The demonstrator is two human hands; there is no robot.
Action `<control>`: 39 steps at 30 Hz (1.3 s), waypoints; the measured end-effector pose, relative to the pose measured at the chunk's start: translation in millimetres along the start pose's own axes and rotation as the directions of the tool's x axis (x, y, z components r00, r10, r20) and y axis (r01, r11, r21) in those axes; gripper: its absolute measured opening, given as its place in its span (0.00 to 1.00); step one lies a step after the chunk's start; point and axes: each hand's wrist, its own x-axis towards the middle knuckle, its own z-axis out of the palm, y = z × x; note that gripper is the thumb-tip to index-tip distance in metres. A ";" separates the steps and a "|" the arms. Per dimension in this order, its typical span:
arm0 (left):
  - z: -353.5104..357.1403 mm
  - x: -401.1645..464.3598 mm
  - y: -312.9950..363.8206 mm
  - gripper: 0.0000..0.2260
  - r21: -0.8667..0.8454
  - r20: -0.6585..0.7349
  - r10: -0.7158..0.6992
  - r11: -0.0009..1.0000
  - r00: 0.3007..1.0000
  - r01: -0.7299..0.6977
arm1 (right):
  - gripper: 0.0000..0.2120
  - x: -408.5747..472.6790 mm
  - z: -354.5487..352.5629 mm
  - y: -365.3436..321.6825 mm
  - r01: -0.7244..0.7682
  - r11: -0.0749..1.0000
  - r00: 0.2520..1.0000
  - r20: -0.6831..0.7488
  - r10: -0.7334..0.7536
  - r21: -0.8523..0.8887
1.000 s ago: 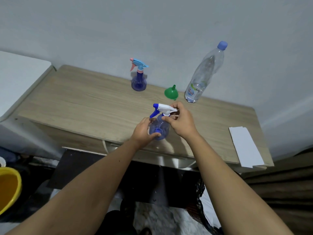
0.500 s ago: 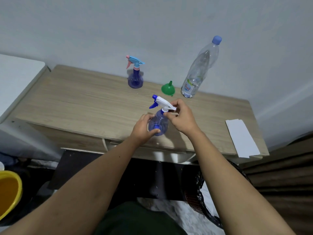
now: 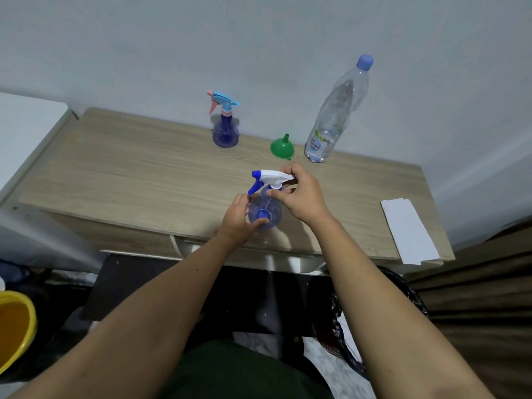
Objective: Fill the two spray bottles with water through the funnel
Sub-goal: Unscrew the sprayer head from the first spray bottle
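A blue spray bottle [image 3: 266, 212] with a white and blue trigger head [image 3: 269, 178] stands near the front edge of the wooden table [image 3: 129, 174]. My left hand [image 3: 237, 218] grips its round body. My right hand [image 3: 300, 194] pinches the trigger head at the neck. A second blue spray bottle [image 3: 225, 131] with a light-blue and pink head stands at the back. A green funnel [image 3: 282, 147] lies mouth down beside a tall clear water bottle [image 3: 335, 116] with a blue cap, which stands by the wall.
A white folded paper [image 3: 408, 230] lies at the table's right end. A yellow bucket [image 3: 14, 326] sits on the floor at the lower left. A white surface [image 3: 26, 125] adjoins the table on the left. A black bag [image 3: 403, 292] lies under the table's right side.
The view has shifted a little between frames. Both hands stay on the near spray bottle, my right hand working at the trigger head; the other objects have not moved.
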 end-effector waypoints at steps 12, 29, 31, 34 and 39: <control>4.4 -7.3 7.2 0.32 0.002 -0.042 0.024 1.000 0.999 -0.024 | 0.21 -2.5 -4.5 1.1 0.007 1.000 0.999 0.038 -0.007 -0.018; 7.1 -5.4 -4.1 0.31 0.030 -0.075 0.039 0.999 0.996 -0.037 | 0.26 25.8 -73.9 -36.8 0.179 0.932 0.975 -0.186 -0.124 0.317; 8.0 -3.2 -6.7 0.30 0.037 -0.073 0.037 0.999 0.997 -0.034 | 0.26 27.1 -83.4 -31.9 0.182 0.924 0.971 -0.210 -0.115 0.336; 7.9 -2.6 -5.1 0.29 0.047 -0.066 0.027 0.999 0.997 -0.024 | 0.27 26.8 -98.7 -21.7 0.170 0.901 0.963 -0.262 -0.065 0.399; 4.4 -4.2 0.9 0.32 0.028 -0.051 0.008 1.000 0.999 -0.007 | 0.26 27.9 -127.1 -4.0 0.143 0.858 0.937 -0.346 0.043 0.493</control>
